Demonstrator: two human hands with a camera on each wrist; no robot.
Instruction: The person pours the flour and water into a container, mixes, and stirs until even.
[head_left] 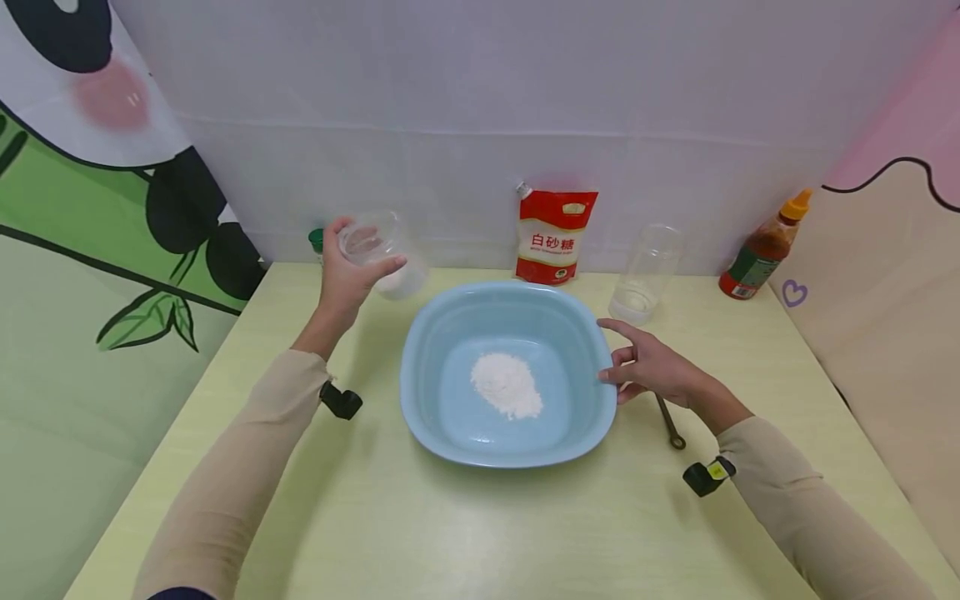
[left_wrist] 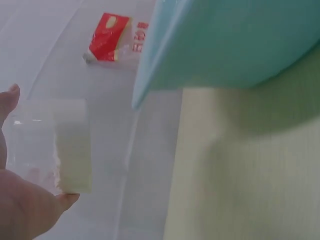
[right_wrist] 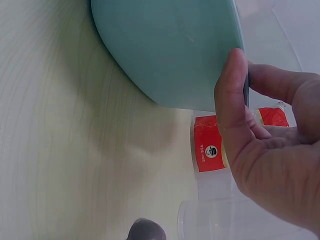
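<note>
My left hand (head_left: 347, 271) grips a clear plastic jar (left_wrist: 37, 135) at the back left, thumb on one side and fingers on the other. White powder lies in the jar's bottom, plain in the left wrist view. In the middle of the table stands a light-blue plastic basin (head_left: 414, 392) with a heap of white powder (head_left: 506, 385) on its floor. At its right rim, my right hand (head_left: 656, 364) pinches the wall between thumb and fingers, as the right wrist view (right_wrist: 275, 145) shows.
Behind the basin stands a red and white sugar pouch (head_left: 555, 242). Right of it are a tall clear container (head_left: 647, 271) and a red sauce bottle (head_left: 757, 258) with an orange cap. A dark-handled utensil (head_left: 671, 423) lies by my right hand. A green cap (head_left: 316, 240) shows behind my left hand.
</note>
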